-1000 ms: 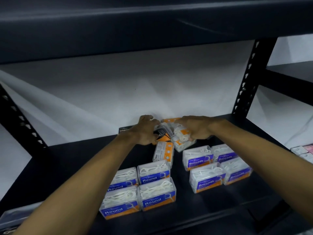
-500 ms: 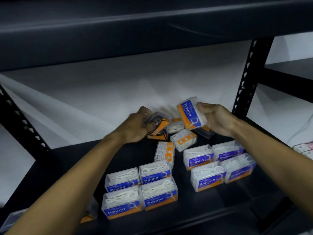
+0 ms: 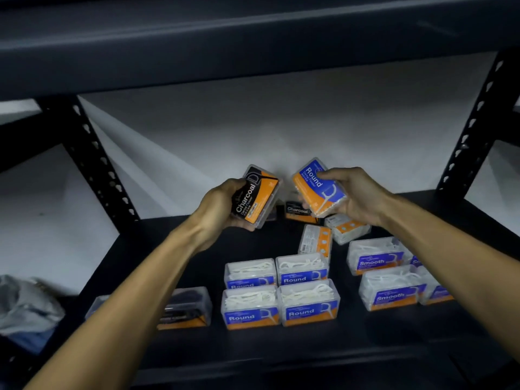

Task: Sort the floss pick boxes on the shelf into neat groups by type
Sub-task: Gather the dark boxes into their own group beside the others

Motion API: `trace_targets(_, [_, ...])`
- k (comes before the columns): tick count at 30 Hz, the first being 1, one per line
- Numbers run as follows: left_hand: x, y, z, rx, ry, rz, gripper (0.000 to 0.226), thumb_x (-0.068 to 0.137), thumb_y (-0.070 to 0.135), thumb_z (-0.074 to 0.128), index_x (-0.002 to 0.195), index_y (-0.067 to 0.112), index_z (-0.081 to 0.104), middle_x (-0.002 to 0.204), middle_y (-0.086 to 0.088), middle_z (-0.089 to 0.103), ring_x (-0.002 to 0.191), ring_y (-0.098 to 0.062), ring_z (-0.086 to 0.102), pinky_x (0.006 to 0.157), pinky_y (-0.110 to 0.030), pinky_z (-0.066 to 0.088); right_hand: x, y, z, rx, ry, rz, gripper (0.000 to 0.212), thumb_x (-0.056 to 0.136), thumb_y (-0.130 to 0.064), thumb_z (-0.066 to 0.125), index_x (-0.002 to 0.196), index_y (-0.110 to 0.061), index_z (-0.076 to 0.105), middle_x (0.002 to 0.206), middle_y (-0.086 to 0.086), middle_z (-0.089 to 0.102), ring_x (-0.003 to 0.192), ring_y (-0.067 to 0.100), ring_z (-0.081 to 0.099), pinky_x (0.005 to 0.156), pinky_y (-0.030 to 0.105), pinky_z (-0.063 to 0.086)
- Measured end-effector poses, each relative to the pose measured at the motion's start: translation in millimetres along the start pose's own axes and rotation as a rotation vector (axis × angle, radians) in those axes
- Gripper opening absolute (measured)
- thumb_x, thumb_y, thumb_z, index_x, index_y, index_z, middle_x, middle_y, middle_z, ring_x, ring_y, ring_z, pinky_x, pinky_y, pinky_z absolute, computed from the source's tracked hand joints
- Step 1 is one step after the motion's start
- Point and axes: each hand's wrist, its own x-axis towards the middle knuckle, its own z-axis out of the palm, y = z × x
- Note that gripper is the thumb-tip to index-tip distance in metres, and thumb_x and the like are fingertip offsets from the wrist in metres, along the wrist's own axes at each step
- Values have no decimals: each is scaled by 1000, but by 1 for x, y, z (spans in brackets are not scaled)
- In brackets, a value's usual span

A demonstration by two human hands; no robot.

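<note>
- Nearest, on the dark shelf [image 3: 365, 347], four Round boxes [image 3: 280, 291] sit in a tidy square; Smooth boxes [image 3: 391, 273] are grouped to their right.
- Farther back, the left hand [image 3: 222, 205] grips a Charcoal box [image 3: 254, 197], lifted off the shelf.
- The right hand [image 3: 351, 197] grips a raised Round box [image 3: 318, 187].
- Behind them lies another Charcoal box [image 3: 298, 212].

A stockroom or shop storage area, shown by dark metal shelving whose slotted upright posts [image 3: 100, 164] carry a flat black shelf [image 3: 281, 347] beneath an upper shelf [image 3: 253, 38], set against a plain white wall [image 3: 253, 130]. Many identical retail floss pick boxes [image 3: 281, 294], labelled Round, Smooth and Charcoal, sit in rows on the shelf as stocked merchandise.
</note>
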Motion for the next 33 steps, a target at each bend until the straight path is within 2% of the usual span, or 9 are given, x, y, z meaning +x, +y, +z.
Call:
trace_targets(4, [-13,0,-26,38,46,-13,36,105,26,35,105,3,63,88,-18,68,81,-31,66,80,-49,58,8,2,21,-263,-19,-7,28,87,-30,58,104,-7,61,93,14,67,75,22,63,70,32,52])
trace_targets(7, [-19,-2,-51,129,62,26,25,103,20,41,103,10,64,87,-9,72,83,-26,69,86,-52,57,13,6,32,-451,-12,-73,16,86,-32,63,95,-18,63,89,5,69,77,18,64,71,29,50])
trace_targets(10, [-28,-6,-78,300,-3,70,21,102,17,49,118,13,60,105,-12,71,98,-26,69,90,-46,56,14,7,41,-603,-40,-80,25,83,-35,68,105,-24,66,97,1,73,86,15,68,75,28,51])
trace_targets(12, [-34,-6,-97,528,-14,90,23,98,17,56,121,18,59,112,-8,70,105,-23,66,98,-41,51,14,6,50,-692,-65,-88,30,81,-36,70,109,-25,65,99,-2,73,90,14,69,81,28,53])
trace_targets(15, [-44,-5,-120,877,-43,51,31,95,21,62,124,26,57,116,6,67,110,-13,61,103,-37,45,12,7,64,-751,-91,-92,23,83,-28,70,105,-26,63,97,-7,70,86,4,66,75,16,51])
trace_targets(19, [-59,-8,-140,1108,-150,-92,29,93,19,62,118,32,60,114,11,67,109,-10,60,96,-32,47,16,15,83,-871,-103,-78,26,81,-27,72,106,-31,63,98,-7,71,92,9,68,90,32,52])
trace_targets(23, [-69,-19,-152,1206,-142,-201,28,92,16,62,118,27,62,113,6,67,106,-13,61,89,-27,46,23,22,100,-927,-148,-64,38,81,-28,73,117,-27,62,104,-5,71,93,10,68,91,36,53])
trace_targets(26, [-74,-30,-162,1218,-102,-255,30,91,15,61,120,24,62,115,3,66,106,-15,59,84,-25,43,26,24,110,-963,-185,-48,36,82,-26,72,117,-24,62,104,-4,71,92,9,68,90,34,53])
trace_targets(33, [-78,-49,-180,1131,-83,-280,29,91,15,62,117,28,61,112,6,66,103,-13,61,88,-28,47,30,25,122,-1043,-237,-5,39,85,-17,68,123,-19,60,111,2,69,98,15,66,93,39,52])
